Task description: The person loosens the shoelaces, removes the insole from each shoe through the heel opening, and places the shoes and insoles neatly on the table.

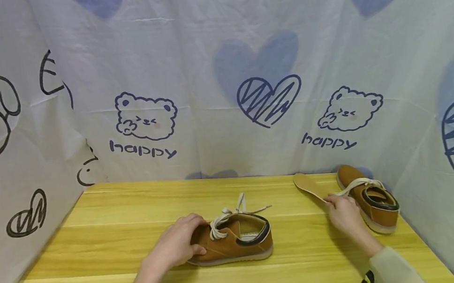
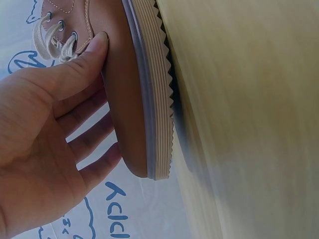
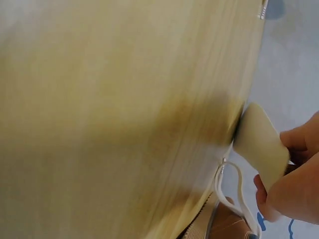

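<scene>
A brown lace-up shoe lies sole-down on the table, its toe pointing left and its cream laces loose on top. My left hand grips the toe end, thumb on the near side and fingers over the far side. Over at the right, my right hand pinches a tan insole by one end. The insole's other end slants away toward the back of the table. In the right wrist view the insole shows between thumb and fingers.
A second brown shoe stands just right of my right hand, its white lace trailing toward that hand. The yellow wood-grain table meets a printed white cloth at the back and both sides.
</scene>
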`<state>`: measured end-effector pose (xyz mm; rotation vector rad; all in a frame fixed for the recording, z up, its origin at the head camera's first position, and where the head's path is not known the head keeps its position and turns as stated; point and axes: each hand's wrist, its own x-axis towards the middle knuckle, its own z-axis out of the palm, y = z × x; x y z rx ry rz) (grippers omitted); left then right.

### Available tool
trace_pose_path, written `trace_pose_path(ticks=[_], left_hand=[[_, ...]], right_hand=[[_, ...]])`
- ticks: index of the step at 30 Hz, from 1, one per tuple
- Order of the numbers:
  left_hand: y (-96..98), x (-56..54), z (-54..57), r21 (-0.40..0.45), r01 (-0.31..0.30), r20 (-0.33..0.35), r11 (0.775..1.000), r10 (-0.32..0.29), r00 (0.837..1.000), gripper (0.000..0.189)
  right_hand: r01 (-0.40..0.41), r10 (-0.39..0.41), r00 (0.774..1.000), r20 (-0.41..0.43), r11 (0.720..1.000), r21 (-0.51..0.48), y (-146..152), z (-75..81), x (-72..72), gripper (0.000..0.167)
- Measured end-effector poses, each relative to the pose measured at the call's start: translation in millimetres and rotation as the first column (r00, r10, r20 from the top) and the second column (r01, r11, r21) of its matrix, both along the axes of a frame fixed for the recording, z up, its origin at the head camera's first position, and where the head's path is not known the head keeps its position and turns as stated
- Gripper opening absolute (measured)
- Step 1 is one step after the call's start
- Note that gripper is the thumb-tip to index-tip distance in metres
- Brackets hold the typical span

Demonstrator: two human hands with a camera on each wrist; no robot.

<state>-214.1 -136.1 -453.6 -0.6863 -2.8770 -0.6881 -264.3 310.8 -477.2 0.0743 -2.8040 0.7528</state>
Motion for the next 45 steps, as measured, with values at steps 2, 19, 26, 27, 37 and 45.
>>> trace_pose_path(ticks=[2,19,26,27,37,45], left_hand=[[0.0,-0.3,-0.7,0.002,-0.001,0.003,1.000,0.001,1.000,0.061],[0.2,-8.1,6.5,-0.008,-0.018,0.011,1.000,0.018,1.000,0.062],[-1.3,-11.0,8.8,-0.011,-0.007,0.003,1.000,0.007,1.000,0.062],[-1.8,-11.5,8.9,-0.011,-0.005,0.000,1.000,0.005,1.000,0.062],[-4.5,-8.5,9.5,-0.011,0.050,-0.001,0.999,-0.050,0.999,0.063],[-3.8,-3.7,-3.0,0.001,0.053,0.001,0.999,-0.053,0.999,0.066]], right_hand=[[-0.043,0.043,0.999,0.023,0.999,0.026,-1,-2.6,-1.3,0.032],[-0.234,0.212,0.965,0.156,0.962,0.139,-3,-10.6,-4.8,0.042],[-0.167,0.163,0.983,0.083,0.985,0.049,-9,-2.1,-2.3,0.045],[-0.158,0.158,0.986,0.046,0.987,0.012,-11,0.3,-2.1,0.045],[-0.327,0.278,0.942,-0.187,0.886,-0.328,-56,19.1,7.7,0.036],[-0.615,0.638,0.767,-0.067,0.703,-0.357,-91,18.2,14.4,0.048]])
